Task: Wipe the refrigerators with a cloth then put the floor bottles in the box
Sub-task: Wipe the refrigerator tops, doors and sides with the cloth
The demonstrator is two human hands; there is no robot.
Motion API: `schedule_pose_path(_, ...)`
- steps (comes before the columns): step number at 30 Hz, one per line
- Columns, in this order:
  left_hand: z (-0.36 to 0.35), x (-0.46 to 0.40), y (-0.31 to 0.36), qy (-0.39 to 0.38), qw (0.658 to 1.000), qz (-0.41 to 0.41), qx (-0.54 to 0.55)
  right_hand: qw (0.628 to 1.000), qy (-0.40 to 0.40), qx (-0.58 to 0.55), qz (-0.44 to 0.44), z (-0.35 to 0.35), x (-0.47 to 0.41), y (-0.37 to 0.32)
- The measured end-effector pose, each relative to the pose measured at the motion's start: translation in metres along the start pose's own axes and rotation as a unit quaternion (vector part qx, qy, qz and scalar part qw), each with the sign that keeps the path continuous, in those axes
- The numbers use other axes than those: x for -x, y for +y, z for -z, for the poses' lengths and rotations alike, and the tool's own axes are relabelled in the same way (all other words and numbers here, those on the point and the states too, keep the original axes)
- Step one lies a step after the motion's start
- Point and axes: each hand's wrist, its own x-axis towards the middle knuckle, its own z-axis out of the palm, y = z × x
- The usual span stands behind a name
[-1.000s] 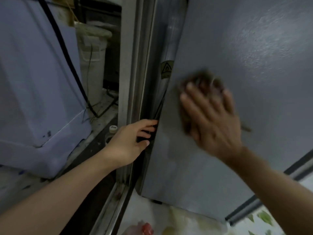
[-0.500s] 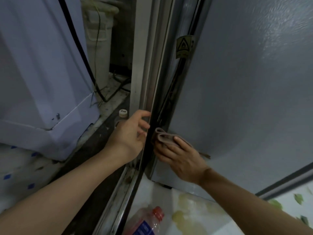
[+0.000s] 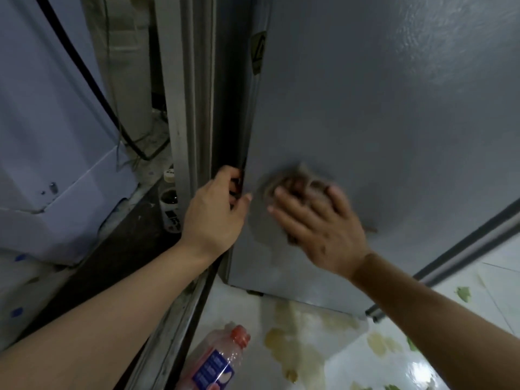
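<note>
Grey refrigerator point(image 3: 380, 108) side, cloth point(image 3: 298, 184) under right hand point(image 3: 320, 229) fingers (blurred)

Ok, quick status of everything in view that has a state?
Left hand: gripping the refrigerator side's edge.
Right hand: pressing the cloth flat on the refrigerator.
Red-capped bottle: capped, lying on the floor.
White-capped bottle: upright, capped.

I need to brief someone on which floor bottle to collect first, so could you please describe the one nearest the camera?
Start at the grey refrigerator and follow its left edge down to the pale tiled floor. The plastic bottle lies there on its side beside the metal door track. Its red cap and blue label set it apart from the white-capped dark bottle standing upright behind the track.
</note>
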Motion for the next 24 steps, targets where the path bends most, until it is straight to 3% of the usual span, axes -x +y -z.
schedule_pose_path(2,-0.003,0.000,0.001,0.005,1.000,0.011,-0.025,0.993,-0.082,0.013,0.083,-0.005,0.026,-0.011)
schedule_pose_path(5,-0.008,0.003,0.004,0.008,0.998,0.024,-0.061,0.987,-0.112,-0.006,0.116,-0.003,0.041,-0.007)
schedule_pose_path(7,-0.011,0.006,0.006,0.018,0.997,0.023,-0.078,0.995,-0.059,-0.028,0.073,0.005,0.038,0.014)
schedule_pose_path(11,-0.016,0.005,0.007,0.036,0.996,0.034,-0.072,0.988,0.105,-0.060,-0.099,0.027,0.027,0.074)
schedule_pose_path(15,-0.020,0.006,0.005,0.045,0.997,0.034,-0.061,0.981,0.100,-0.059,-0.156,0.020,0.034,0.064)
schedule_pose_path(17,-0.020,0.007,0.006,0.047,0.997,0.027,-0.061,0.993,0.027,-0.041,-0.110,0.009,0.056,0.041)
schedule_pose_path(20,-0.020,0.007,0.007,0.048,0.996,0.024,-0.066,0.995,-0.090,-0.001,0.029,0.001,0.095,0.018)
schedule_pose_path(24,-0.020,0.008,0.007,0.047,0.996,0.028,-0.066,0.994,-0.089,0.016,0.069,0.008,0.106,0.031)
